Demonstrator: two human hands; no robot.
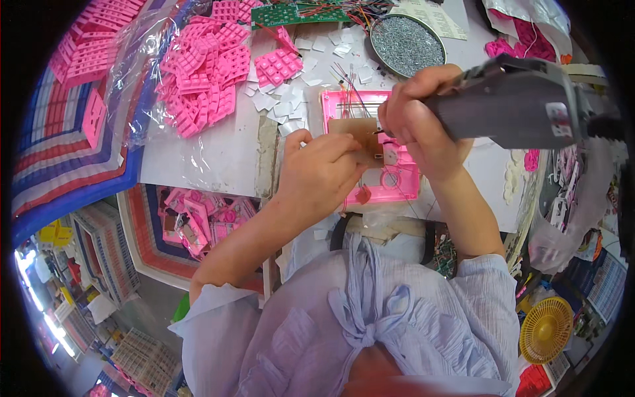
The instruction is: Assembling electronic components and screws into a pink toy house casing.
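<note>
A dark grey electric screwdriver [506, 102] lies in the grip of my right hand [423, 116], its body stretching off to the right. Its thin tip points left, at the right edge of a brown circuit board [347, 128]. My left hand [317, 169] has its fingers curled on that board, steadying it over an open pink plastic housing [411, 190]. The fingertips are partly hidden. Thin wires [354, 86] rise from the housing's far side. A small reddish piece [363, 194] sits at the housing's near edge.
A round dish of small metal screws [407, 46] stands beyond the housing. Pink keypad parts [205, 69] are heaped at the left, near white paper pieces [288, 99]. Green circuit boards [297, 14] lie at the back. A striped-lined bin of pink parts [205, 218] is below left.
</note>
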